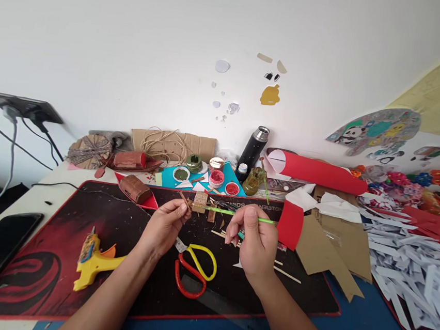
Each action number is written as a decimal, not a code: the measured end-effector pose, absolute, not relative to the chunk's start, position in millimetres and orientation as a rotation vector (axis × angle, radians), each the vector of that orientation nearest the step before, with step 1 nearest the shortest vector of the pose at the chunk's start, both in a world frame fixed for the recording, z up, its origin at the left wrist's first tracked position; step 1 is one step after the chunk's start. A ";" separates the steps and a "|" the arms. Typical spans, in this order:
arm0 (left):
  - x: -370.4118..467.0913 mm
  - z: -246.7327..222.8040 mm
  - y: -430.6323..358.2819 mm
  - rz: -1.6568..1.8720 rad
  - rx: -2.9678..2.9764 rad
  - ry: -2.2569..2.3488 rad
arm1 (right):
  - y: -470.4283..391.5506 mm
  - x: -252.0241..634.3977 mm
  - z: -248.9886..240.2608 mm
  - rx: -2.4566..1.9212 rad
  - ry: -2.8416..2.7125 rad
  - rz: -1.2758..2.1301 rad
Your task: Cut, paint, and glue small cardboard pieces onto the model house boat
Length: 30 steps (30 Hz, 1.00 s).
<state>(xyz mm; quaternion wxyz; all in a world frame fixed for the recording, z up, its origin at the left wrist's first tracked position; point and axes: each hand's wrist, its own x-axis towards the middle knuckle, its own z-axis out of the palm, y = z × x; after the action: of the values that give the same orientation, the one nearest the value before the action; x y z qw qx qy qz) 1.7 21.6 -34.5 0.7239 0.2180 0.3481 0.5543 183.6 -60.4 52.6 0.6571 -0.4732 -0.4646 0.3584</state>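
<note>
While 2 model boats (136, 188) (129, 160) look built, your left hand (165, 224) pinches a brown piece (183, 198), its finish unclear; your right hand (254, 243) grips a green paintbrush (217, 211).

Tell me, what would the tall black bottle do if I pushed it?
The black bottle would probably tip, as it is tall and narrow. Its round sides might let it roll. It may be stiff, because its rim looks like metal.

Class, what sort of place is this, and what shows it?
Probably a craft workspace at someone's desk: a glue gun, scissors and open paint pots sit around the working hands.
</note>
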 end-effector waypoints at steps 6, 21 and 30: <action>-0.4 -33.4 23.1 1.239 0.484 0.772 | -62.0 184.1 51.8 -1.076 -1.109 0.803; -0.8 -34.9 23.8 1.236 0.475 0.761 | -62.0 186.9 50.7 -1.072 -1.079 0.794; 0.0 -35.8 22.9 1.229 0.475 0.768 | -61.7 184.4 49.0 -1.080 -1.098 0.828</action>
<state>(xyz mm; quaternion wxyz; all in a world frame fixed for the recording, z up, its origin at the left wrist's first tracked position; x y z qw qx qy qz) 0.0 22.9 -35.8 0.7230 0.2153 0.3478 0.5567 184.4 -61.7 49.0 0.6416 -0.4740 -0.4815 0.3630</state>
